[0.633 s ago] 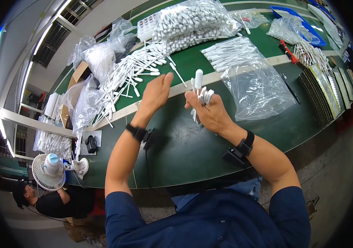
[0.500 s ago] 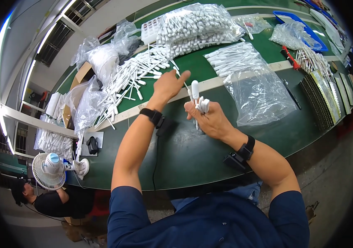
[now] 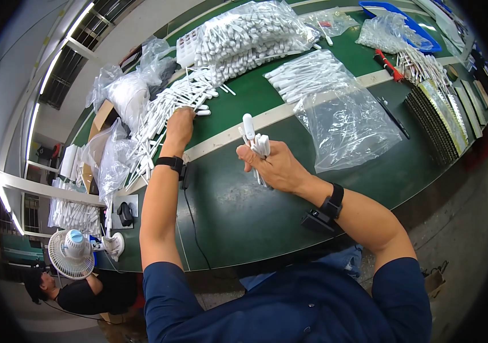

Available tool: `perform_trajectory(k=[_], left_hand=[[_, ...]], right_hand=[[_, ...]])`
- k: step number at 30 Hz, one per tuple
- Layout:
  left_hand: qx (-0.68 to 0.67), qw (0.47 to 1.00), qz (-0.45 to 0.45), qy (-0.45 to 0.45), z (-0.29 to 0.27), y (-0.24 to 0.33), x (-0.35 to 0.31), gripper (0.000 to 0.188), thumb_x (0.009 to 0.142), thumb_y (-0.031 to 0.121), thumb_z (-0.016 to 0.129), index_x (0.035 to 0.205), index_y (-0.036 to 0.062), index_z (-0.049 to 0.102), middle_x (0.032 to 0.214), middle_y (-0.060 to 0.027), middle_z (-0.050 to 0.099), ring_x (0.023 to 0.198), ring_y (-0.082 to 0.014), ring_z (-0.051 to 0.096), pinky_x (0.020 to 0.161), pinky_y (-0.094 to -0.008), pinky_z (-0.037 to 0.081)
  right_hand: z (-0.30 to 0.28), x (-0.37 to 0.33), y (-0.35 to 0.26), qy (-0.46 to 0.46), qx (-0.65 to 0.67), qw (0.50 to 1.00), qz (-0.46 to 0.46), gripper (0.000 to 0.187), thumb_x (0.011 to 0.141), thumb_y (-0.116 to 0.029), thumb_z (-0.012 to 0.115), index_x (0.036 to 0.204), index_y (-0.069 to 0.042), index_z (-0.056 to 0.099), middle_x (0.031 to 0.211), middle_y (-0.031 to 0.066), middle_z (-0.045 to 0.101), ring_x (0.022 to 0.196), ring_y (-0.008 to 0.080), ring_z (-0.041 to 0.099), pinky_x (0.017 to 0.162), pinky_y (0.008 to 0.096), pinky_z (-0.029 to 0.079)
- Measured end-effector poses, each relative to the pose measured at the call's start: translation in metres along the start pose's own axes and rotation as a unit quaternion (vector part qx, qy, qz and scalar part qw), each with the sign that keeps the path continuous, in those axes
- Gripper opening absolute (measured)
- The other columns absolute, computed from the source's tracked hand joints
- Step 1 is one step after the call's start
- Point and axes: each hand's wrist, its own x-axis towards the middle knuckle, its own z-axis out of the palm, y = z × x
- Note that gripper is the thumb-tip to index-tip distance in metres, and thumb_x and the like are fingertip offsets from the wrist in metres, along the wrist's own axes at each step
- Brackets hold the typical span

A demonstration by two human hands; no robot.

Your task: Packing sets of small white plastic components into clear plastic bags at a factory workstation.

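Note:
My right hand [image 3: 278, 166] is closed around a bundle of white plastic sticks with thick rounded heads [image 3: 261, 146]. One stick's larger oval head [image 3: 248, 126] stands up above the others. To the left, my left hand [image 3: 181, 126] is at the near right edge of a loose pile of the same white sticks [image 3: 164, 108]. Its fingers are curled down, and whatever they grip is hidden behind the hand. A clear plastic bag [image 3: 347, 128], its far part filled with a row of white sticks [image 3: 310, 74], lies flat beyond my right hand.
At the back stands a big clear bag packed with white pieces [image 3: 250, 37]. A blue tray [image 3: 427, 46], a red-handled tool [image 3: 390, 66], a black pen [image 3: 394, 117] and dark ridged strips [image 3: 433, 128] lie right. A white fan [image 3: 72, 251] is left; a person [image 3: 84, 291] sits beyond it.
My left hand has moved left, away from the bundle in my right hand, to the loose pile. My right hand still holds its bundle. The whole view has shifted slightly.

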Motion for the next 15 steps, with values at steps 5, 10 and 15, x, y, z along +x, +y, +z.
perform_trajectory(k=[5, 10, 15], left_hand=[[-0.030, 0.993, 0.068, 0.090, -0.025, 0.039, -0.012, 0.014, 0.092, 0.005, 0.062, 0.085, 0.0003, 0.073, 0.100, -0.0115, 0.073, 0.092, -0.0341, 0.067, 0.078, -0.0435, 0.054], [-0.291, 0.946, 0.007, 0.139, -0.087, 0.143, -0.046, 0.008, 0.090, 0.006, 0.072, 0.084, 0.0031, 0.075, 0.097, -0.0056, 0.074, 0.083, -0.0260, 0.066, 0.072, -0.0345, 0.052], [-0.403, 0.914, 0.014, 0.049, -0.115, 0.177, -0.071, 0.005, 0.091, 0.006, 0.073, 0.092, 0.0049, 0.077, 0.098, -0.0054, 0.075, 0.082, -0.0216, 0.067, 0.073, -0.0303, 0.051]], right_hand=[[-0.003, 0.000, -0.001, 0.037, 0.026, 0.994, 0.101, 0.040, 0.101, -0.043, 0.066, 0.096, -0.004, 0.068, 0.075, -0.0002, 0.063, 0.068, 0.0062, 0.053, 0.062, 0.0250, 0.044], [-0.003, -0.001, -0.002, 0.125, 0.055, 0.989, 0.051, 0.038, 0.100, -0.040, 0.068, 0.104, -0.003, 0.070, 0.078, -0.0005, 0.063, 0.070, 0.0049, 0.054, 0.063, 0.0232, 0.044], [0.000, -0.001, 0.000, 0.105, 0.067, 0.991, -0.058, 0.034, 0.099, -0.035, 0.071, 0.106, -0.002, 0.071, 0.081, -0.0020, 0.064, 0.071, 0.0036, 0.053, 0.063, 0.0221, 0.044]])
